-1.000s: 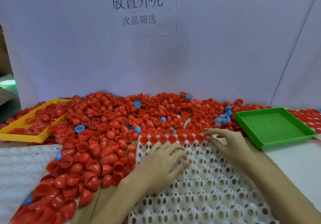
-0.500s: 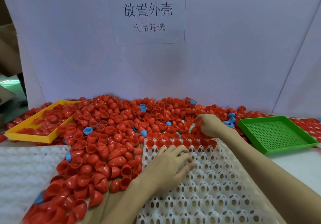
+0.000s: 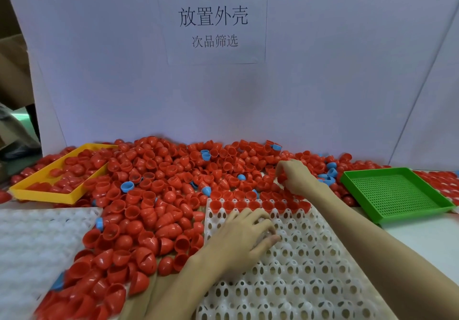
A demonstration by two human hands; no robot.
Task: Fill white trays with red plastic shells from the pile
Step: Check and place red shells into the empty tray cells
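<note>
- at the far edge of the white tray [image 3: 310,265], one row of pockets already carries red shells [image 3: 253,205] seated mouth-up; every pocket nearer the viewer is bare, so by judgement the fill is barely begun.
- right hand [image 3: 296,177]: reached past the tray into the pile [image 3: 159,190], fingers curled round what looks like one or more red shells; the exact count is hidden behind the knuckles.
- left hand [image 3: 244,235]: laid on the tray just below the filled row, fingers loosely spread and resting on the pockets, holding nothing; it appears to steady the tray.
- pile: spread over the counter [image 3: 422,235] behind and to the left of the tray, touching its far and left edges; a few blue shells [image 3: 127,186] lie mixed among the red.
- yellow tray [image 3: 39,190] at far left holds some red shells; green mesh tray [image 3: 397,193] at right holds none; a second white tray [image 3: 32,247] lies at near left, blurred.
- step in hand: gathering shells from the pile.
- next move, as judged: carry the gathered shells back over the tray and set them one to a pocket, mouth-up, in the second row, starting beside the filled row; blue shells must be kept out of the grasp, and the left hand must clear the pockets it covers.
</note>
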